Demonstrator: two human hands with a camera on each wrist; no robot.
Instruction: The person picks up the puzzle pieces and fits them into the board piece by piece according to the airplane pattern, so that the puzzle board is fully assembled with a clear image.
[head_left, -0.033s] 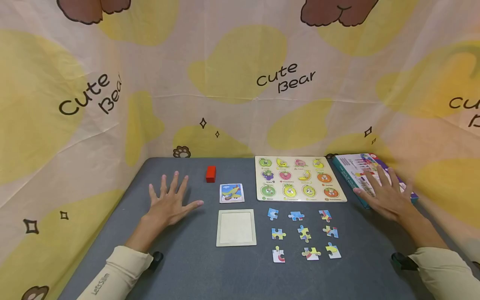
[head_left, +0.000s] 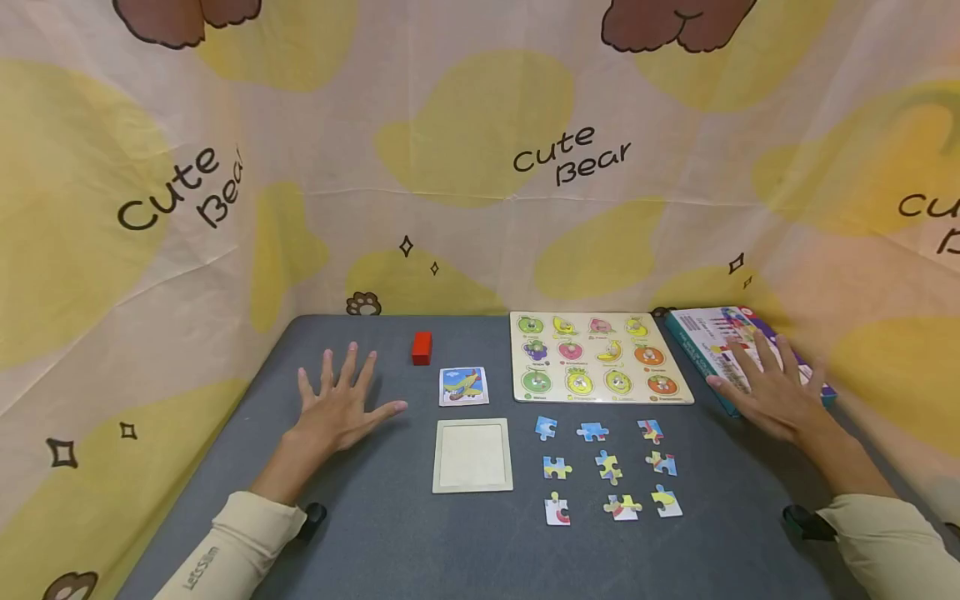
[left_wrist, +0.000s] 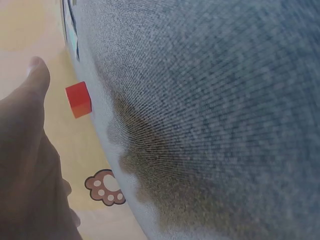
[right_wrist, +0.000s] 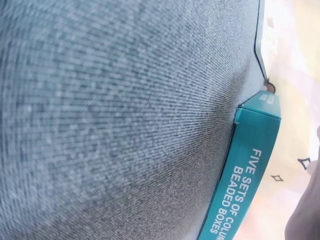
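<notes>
My left hand (head_left: 337,412), fingers spread and holding nothing, hovers palm down over the left of the table. Nearest to it are a red block (head_left: 422,348), a small picture card (head_left: 462,386) with a yellow airplane, and a pale square puzzle tray (head_left: 472,457) with nothing inside. The right hand (head_left: 780,396) is likewise spread, overlapping a teal and purple box (head_left: 705,333) in the head view. Between the hands, several loose jigsaw pieces (head_left: 609,467) lie in rows right of the tray. The left wrist view shows the thumb (left_wrist: 37,80) beside the red block.
Behind the jigsaw pieces lies a flat board (head_left: 592,364) with rows of fruit pictures. The box's teal side (right_wrist: 250,145) carries white lettering in the right wrist view. A printed cloth (head_left: 465,167) hangs around the back and sides of the grey table (head_left: 390,533).
</notes>
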